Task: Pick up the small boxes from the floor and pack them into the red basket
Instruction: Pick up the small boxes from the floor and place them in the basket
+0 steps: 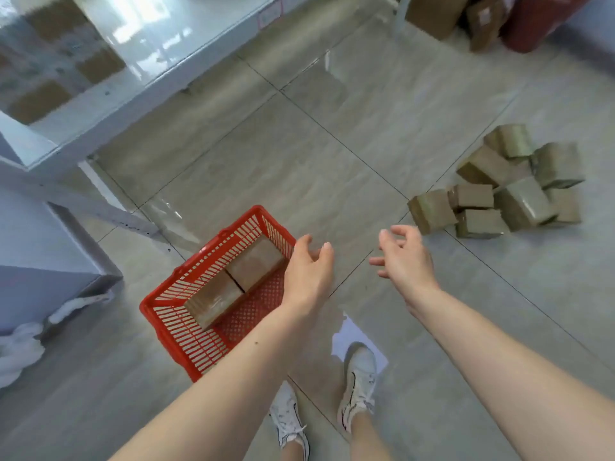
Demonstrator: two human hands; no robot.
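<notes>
Head view, person standing on a grey tiled floor (332, 144), both bare arms stretched forward. Red basket (159, 306) sits on the floor at lower left, holding two small boxes: one near the far end (254, 262), one nearer the person (213, 302), touching end to end along the basket's left side.

A pile of small boxes (509, 184) lies on the floor at right; about eight can be counted, exact number unclear since they overlap and are blurred. The closest one (431, 211) stands at the pile's left edge, tilted.

Left hand (307, 271) hovers over the right rim of the basket, fingers loosely curved, grasping nothing. Right hand (404, 257) hangs in the air between basket and pile, fingers (387, 232) spread and relaxed, grasping nothing. The closest box lies just beyond the right fingertips, up and to the right, not touching. The boxes in the basket are to the left of the left hand, apart from it.

Two white sneakers: left (289, 417), right (357, 384); the right one stands on a white sheet of paper (346, 337).

Upper left: a white glossy surface (139, 38) with brown boxes showing beneath it, blurred. Upper right: larger cardboard cartons (436, 15) and a dark red object (539, 21), not identifiable. White cloth (20, 347) lies at the left edge.
</notes>
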